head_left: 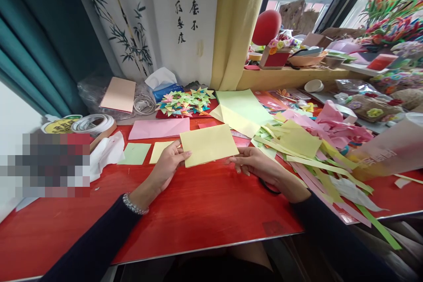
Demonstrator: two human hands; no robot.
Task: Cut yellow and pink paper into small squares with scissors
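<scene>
A sheet of pale yellow paper [209,144] is held up above the red table, tilted slightly. A second edge shows along its bottom, so it looks folded or doubled. My left hand [170,161] is closed on its left edge, thumb in front. By the lower right corner of the sheet is my right hand [256,165], its fingers loosely bent and apart; whether a fingertip touches the corner is hard to see. Behind my left hand lie a small yellow sheet [160,150], a green square [135,153] and a pink sheet [158,128].
Paper strips [327,176] in yellow, pink and green heap up at the right, beside a translucent plastic bag [390,150]. Folded paper pieces [185,102] pile at the back near a large green sheet [244,103]. Tape rolls [93,123] and a crumpled tissue [105,154] are at left.
</scene>
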